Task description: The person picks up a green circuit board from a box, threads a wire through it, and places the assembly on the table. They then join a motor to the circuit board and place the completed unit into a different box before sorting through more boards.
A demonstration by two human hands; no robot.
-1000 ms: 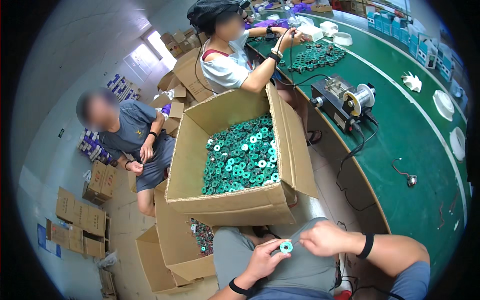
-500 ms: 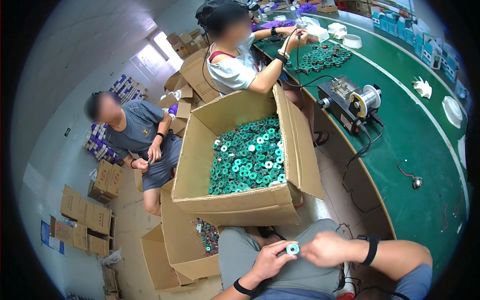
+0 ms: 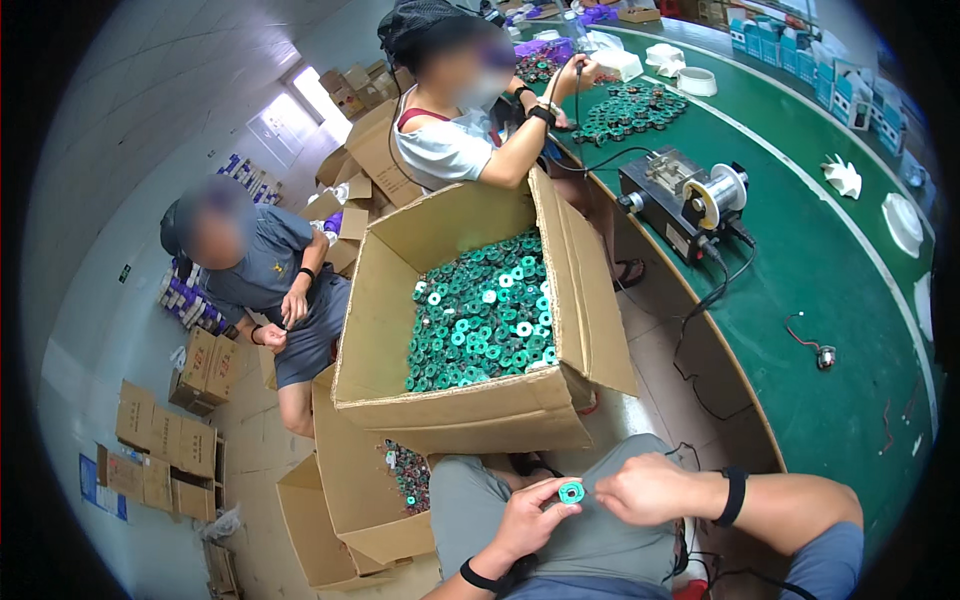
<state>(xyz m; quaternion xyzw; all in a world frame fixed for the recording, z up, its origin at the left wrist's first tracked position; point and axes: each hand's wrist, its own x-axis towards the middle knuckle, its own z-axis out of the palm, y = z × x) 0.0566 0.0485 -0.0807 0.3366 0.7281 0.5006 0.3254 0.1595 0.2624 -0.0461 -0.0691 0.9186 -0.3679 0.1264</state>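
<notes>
Over my lap, my left hand [image 3: 535,520] pinches a small green ring-shaped coil part [image 3: 572,492] between thumb and fingers, its round hole turned upward. Just to the right of it is my right hand [image 3: 645,490], fingers curled together and a small gap from the part. Whatever those fingers hold, if anything, is too small to make out. Beyond my knees stands a large open cardboard box [image 3: 460,425] heaped with similar green ring parts [image 3: 480,330], a few of them white.
A smaller carton [image 3: 370,535] holding wired parts stands left of my legs. Along the right runs a green workbench [image 3: 770,330] with a soldering machine and wire spool [image 3: 690,200], and a white impeller [image 3: 842,177]. Two co-workers sit beyond the box, one handling parts at the bench.
The whole view has shifted slightly. My right hand, blurred before, now shows sharply beside the ring part, which has tilted a little. The bench co-worker's hands and head have moved.
</notes>
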